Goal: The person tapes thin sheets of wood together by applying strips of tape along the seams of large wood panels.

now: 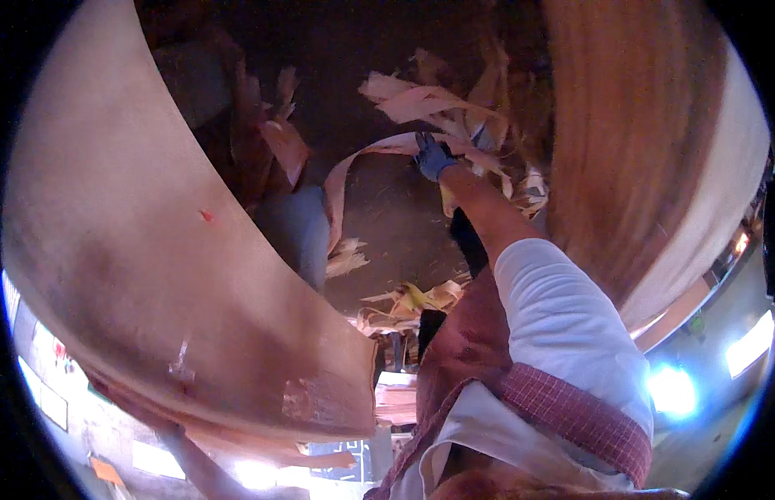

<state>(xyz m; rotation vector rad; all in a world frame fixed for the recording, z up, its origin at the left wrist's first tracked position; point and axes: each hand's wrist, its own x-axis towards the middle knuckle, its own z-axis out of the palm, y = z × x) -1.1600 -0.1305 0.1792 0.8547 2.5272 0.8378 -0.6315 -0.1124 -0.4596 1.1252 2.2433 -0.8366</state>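
My right hand (434,158), in a blue-grey glove with dark fingertips, reaches down to the floor between two tall stacks. Its fingers are closed on a long, thin, curling wood veneer strip (354,156), which arches left and hangs down beside a grey rounded object. My left hand (125,402) is at the outer lower edge of the large pale left stack of wood sheets (154,250). Blur and the stack's edge hide its fingers, and whether it holds the sheets does not show.
Torn veneer scraps (417,100) lie on the dark floor (379,225), with more scraps (412,300) near my feet. A brown layered wood stack (629,142) rises at the right. The grey rounded object (300,229) stands against the left stack. A bright lamp (672,392) shines at lower right.
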